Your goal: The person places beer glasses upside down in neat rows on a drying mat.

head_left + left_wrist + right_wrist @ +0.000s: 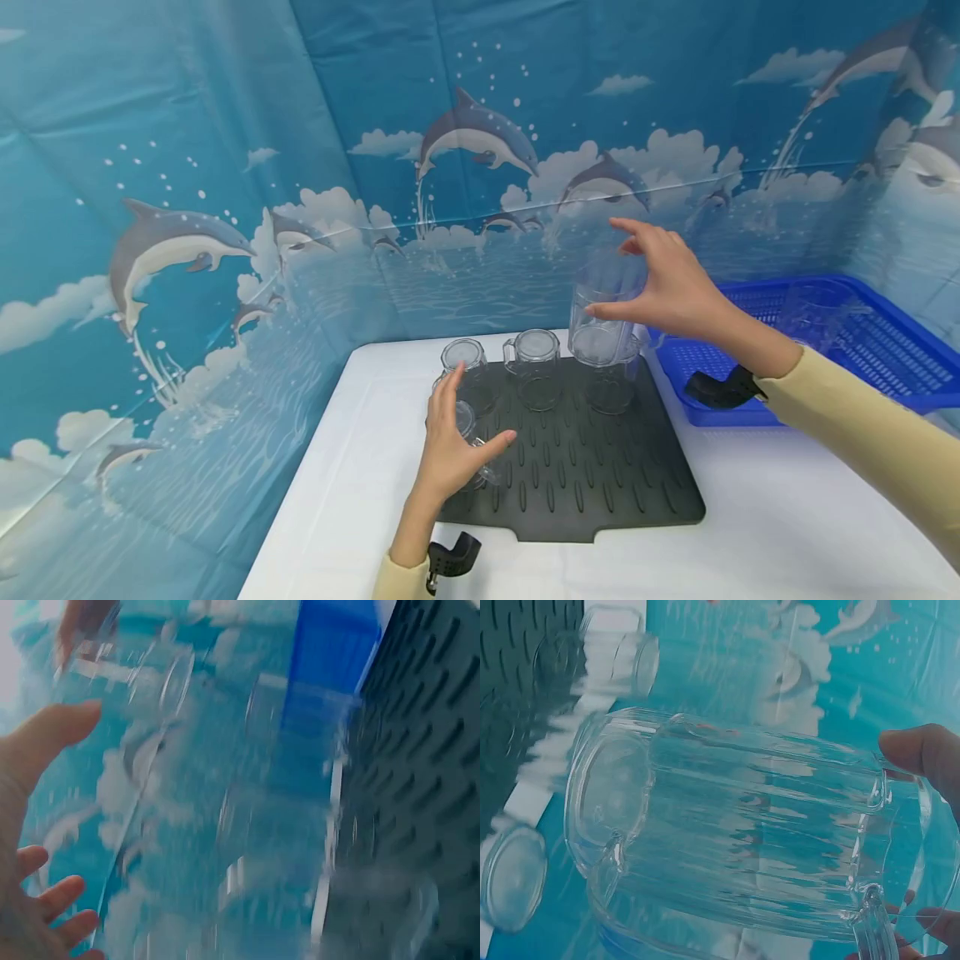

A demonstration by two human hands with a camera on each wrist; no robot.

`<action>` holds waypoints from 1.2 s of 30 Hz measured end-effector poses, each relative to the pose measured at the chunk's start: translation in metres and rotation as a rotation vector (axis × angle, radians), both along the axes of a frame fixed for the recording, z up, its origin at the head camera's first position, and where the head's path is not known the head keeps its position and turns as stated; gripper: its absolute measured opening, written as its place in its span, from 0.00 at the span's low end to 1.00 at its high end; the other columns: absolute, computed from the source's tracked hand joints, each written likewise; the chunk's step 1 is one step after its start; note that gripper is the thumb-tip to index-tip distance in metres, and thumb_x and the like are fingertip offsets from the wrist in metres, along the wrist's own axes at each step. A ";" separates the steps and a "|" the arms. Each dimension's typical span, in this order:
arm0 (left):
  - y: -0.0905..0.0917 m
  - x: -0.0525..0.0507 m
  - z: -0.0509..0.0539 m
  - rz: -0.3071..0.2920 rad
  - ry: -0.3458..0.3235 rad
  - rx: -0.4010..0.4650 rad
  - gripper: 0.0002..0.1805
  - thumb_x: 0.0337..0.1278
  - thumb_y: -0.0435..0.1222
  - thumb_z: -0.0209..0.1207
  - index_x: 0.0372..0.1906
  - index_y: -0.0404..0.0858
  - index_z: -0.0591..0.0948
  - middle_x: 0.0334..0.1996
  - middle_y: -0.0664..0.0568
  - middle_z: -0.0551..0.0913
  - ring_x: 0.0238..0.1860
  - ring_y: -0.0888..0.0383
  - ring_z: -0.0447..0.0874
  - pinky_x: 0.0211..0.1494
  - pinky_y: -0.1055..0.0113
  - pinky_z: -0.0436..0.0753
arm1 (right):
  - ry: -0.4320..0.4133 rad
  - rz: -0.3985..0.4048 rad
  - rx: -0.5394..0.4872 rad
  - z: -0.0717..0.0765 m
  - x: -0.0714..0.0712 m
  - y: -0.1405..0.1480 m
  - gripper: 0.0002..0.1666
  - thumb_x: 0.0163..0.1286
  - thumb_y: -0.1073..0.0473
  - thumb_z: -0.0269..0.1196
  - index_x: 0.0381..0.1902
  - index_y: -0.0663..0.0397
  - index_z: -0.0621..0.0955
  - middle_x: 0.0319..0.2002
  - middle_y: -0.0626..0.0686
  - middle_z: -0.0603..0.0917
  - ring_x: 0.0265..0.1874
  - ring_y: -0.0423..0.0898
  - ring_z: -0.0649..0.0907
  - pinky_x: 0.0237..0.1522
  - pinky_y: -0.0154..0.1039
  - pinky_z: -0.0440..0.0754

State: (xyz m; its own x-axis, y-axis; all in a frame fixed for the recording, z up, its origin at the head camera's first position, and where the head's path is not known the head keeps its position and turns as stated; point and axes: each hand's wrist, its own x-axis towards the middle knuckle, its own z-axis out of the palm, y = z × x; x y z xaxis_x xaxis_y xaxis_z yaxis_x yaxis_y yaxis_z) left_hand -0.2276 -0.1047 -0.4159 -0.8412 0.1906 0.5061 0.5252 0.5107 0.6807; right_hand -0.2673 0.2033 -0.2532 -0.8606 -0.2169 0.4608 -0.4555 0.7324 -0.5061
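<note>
My right hand (pixel 667 275) grips a large clear glass mug (pixel 602 321) near its rim, thumb on one side and fingers on the other. The mug hangs in the air with its thick base (pixel 611 799) downward, over the back right of a black drying mat (pixel 570 475). Beneath it a glass mug (pixel 609 396) stands on the mat. Further left is another glass mug (pixel 536 375). My left hand (pixel 450 454), fingers spread and holding nothing, is over the mat's left side. A glass mug (pixel 467 375) shows just behind it; other glassware there is partly hidden.
A blue plastic basket (pixel 885 400) stands to the right of the mat, with clear glassware (pixel 817 312) in it. The mat lies on a white tabletop (pixel 322 500). A dolphin-printed curtain (pixel 360 275) rises behind and at the left.
</note>
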 end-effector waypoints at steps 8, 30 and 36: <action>0.068 -0.015 0.015 -0.210 -0.012 0.078 0.55 0.48 0.50 0.70 0.75 0.54 0.47 0.72 0.57 0.54 0.69 0.56 0.55 0.63 0.45 0.64 | 0.006 0.101 0.032 0.000 0.013 -0.027 0.62 0.45 0.43 0.77 0.73 0.47 0.57 0.55 0.59 0.73 0.57 0.59 0.67 0.52 0.65 0.64; 0.068 -0.032 0.021 -0.162 0.119 0.302 0.46 0.42 0.49 0.72 0.69 0.46 0.65 0.60 0.49 0.72 0.55 0.54 0.75 0.51 0.57 0.78 | -0.156 -0.080 -0.248 -0.004 0.016 0.076 0.42 0.72 0.41 0.51 0.76 0.45 0.48 0.69 0.65 0.58 0.67 0.65 0.55 0.61 0.67 0.51; 0.065 -0.028 -0.002 -0.081 -0.052 -0.016 0.47 0.42 0.53 0.72 0.69 0.44 0.66 0.58 0.50 0.73 0.56 0.52 0.74 0.52 0.52 0.76 | -0.221 -0.210 -0.246 -0.030 0.006 0.123 0.47 0.71 0.37 0.48 0.76 0.50 0.43 0.71 0.69 0.50 0.66 0.71 0.52 0.53 0.73 0.55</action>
State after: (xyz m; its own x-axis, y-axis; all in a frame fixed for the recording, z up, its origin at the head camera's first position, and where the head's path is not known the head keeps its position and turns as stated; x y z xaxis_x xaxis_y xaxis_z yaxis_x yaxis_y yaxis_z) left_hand -0.2558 -0.0402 -0.4180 -0.8477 0.2667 0.4586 0.5295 0.4788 0.7003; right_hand -0.2618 0.3259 -0.2828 -0.9588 0.0682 0.2757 -0.1692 0.6425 -0.7474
